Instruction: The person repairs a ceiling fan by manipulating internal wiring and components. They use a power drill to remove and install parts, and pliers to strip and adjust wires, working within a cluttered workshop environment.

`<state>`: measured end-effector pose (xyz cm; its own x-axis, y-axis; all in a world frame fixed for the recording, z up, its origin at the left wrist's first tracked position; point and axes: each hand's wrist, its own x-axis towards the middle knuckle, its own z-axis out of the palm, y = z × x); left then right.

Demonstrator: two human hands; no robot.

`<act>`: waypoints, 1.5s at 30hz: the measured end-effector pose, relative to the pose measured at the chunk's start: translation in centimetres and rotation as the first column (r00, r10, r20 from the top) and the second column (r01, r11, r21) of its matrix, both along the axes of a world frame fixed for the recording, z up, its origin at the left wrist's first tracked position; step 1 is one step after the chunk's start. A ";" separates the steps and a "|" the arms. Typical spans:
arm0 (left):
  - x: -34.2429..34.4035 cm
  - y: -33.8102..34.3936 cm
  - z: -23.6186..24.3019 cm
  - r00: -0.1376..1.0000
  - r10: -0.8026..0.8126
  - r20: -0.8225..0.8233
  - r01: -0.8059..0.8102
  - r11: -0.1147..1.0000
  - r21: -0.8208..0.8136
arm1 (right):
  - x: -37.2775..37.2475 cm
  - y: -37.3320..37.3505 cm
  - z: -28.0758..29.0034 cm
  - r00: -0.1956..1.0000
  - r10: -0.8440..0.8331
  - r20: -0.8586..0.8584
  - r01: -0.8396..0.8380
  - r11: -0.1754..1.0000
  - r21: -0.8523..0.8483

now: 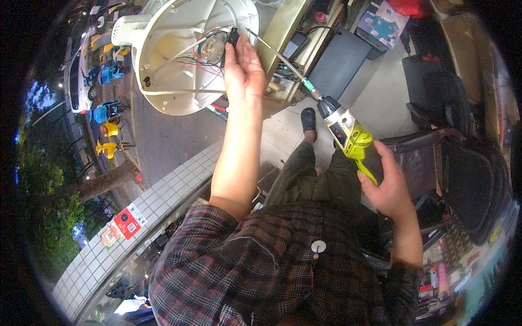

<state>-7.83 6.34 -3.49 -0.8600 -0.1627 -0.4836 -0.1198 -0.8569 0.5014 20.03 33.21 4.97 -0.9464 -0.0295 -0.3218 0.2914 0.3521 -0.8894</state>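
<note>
A round white plastic housing (163,81) lies open at upper left, its hollow inside toward me. Red, blue and black wires and a round metal part (212,50) show within it. My left hand (244,73) reaches over the housing's right edge, fingertips on a small black part (233,36) with a cable. My right hand (387,182) grips a green and silver power screwdriver (348,130) by its handle; the palm side is partly hidden. Its long thin bit (283,58) slants up left, the tip close to my left fingertips and the black part.
A wooden bench (280,32) with cables and small parts stands beside the housing. A dark flat box (337,62) and a flowered box (383,27) are to its right. Chairs (467,179) stand at right. A white-tiled ledge (157,190) runs along the left, with the street beyond.
</note>
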 end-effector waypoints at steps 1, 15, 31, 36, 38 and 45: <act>0.0 0.0 0.0 1.000 0.000 0.002 0.000 1.000 -0.006 | -0.2 0.0 0.1 1.000 0.001 0.003 -0.001 1.000 0.004; 0.7 0.8 -0.4 1.000 -0.020 0.007 0.020 0.999 0.044 | 0.7 0.5 -0.5 0.997 -0.030 0.068 0.033 0.998 -0.044; 0.3 0.0 0.1 1.000 -0.026 -0.011 0.027 0.990 0.135 | 1.7 0.6 -0.8 0.994 -0.049 0.098 0.056 0.996 -0.070; 0.0 -0.6 0.1 0.999 -0.044 -0.005 0.044 0.985 0.165 | 1.7 0.6 -0.7 0.995 -0.052 0.087 0.058 0.996 -0.066; -0.1 -0.5 0.3 0.999 -0.031 0.014 0.028 0.986 0.166 | 1.9 0.5 -0.6 0.994 -0.058 0.090 0.064 0.996 -0.067; 1.0 0.7 -0.4 0.997 -0.068 -0.039 0.071 0.995 0.074 | 2.1 0.7 -0.4 0.994 -0.066 0.085 0.070 0.997 -0.040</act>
